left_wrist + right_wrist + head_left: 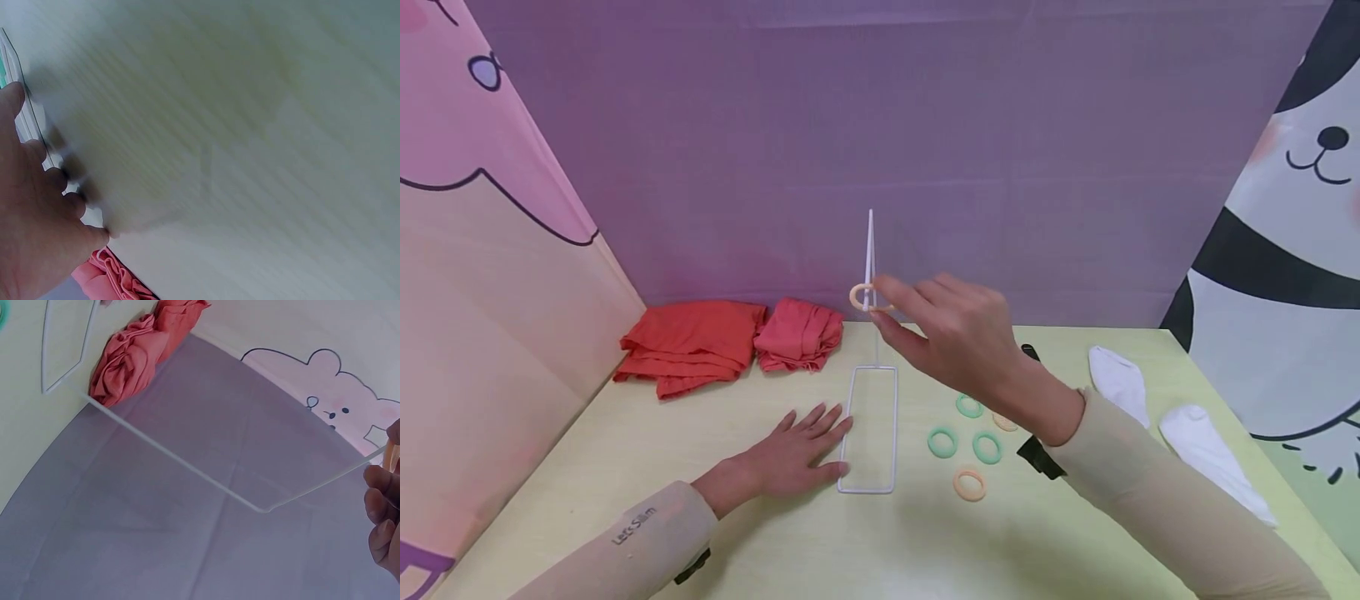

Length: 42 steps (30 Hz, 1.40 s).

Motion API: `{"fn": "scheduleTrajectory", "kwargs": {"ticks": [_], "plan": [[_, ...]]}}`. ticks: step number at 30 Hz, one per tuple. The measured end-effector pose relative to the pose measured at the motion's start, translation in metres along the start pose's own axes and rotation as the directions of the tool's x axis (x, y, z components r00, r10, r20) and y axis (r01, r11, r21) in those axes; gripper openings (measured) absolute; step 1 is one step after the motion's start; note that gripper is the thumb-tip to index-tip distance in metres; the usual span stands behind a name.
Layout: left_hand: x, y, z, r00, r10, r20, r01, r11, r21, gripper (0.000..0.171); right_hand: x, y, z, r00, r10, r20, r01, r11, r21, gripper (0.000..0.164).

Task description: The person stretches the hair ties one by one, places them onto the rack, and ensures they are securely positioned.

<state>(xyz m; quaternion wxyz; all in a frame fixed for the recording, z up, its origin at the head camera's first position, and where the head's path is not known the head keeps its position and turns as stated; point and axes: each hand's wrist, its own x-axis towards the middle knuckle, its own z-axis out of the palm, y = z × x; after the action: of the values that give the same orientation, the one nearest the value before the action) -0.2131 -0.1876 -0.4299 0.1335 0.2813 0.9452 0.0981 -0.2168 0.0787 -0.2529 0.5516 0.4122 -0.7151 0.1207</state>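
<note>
A white wire stand [895,429] has a rectangular base on the table, a thin upright and a top arm that reaches forward. Thumb and index finger of my right hand [958,333] pinch an orange ring [853,297] at the free end of that arm. The ring seems to be around the rod's tip; the right wrist view shows the rod [175,456] meeting the ring [390,455] at the frame's edge. My left hand [797,454] lies flat with fingers spread, its fingertips touching the left side of the base.
Right of the stand lie green rings [942,442] and orange rings [969,484], one partly behind my right wrist. Red cloths [700,342] lie at the back left. Two white socks [1213,458] and a black object [1030,352] are at the right. A purple curtain [925,125] hangs behind.
</note>
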Motion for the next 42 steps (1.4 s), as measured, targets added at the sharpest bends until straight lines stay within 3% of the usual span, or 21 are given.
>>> {"fn": "scheduleTrajectory", "kwargs": {"ticks": [14,26,42], "plan": [[-0.001,0.000,0.001,1.000,-0.004,0.003,0.004,1.000,0.002,0.076,0.004,0.030,0.036,1.000,-0.003,0.007,0.003,0.993,-0.119,0.016],[-0.001,0.002,-0.001,1.000,-0.008,0.007,0.008,1.000,-0.005,0.076,0.011,0.052,0.064,0.996,0.086,0.011,-0.082,0.976,-0.200,0.013],[-0.001,0.001,-0.001,1.000,-0.019,0.016,0.019,1.000,-0.006,0.076,0.010,0.061,0.086,0.978,0.189,0.093,-0.167,0.965,-0.203,0.018]]}}
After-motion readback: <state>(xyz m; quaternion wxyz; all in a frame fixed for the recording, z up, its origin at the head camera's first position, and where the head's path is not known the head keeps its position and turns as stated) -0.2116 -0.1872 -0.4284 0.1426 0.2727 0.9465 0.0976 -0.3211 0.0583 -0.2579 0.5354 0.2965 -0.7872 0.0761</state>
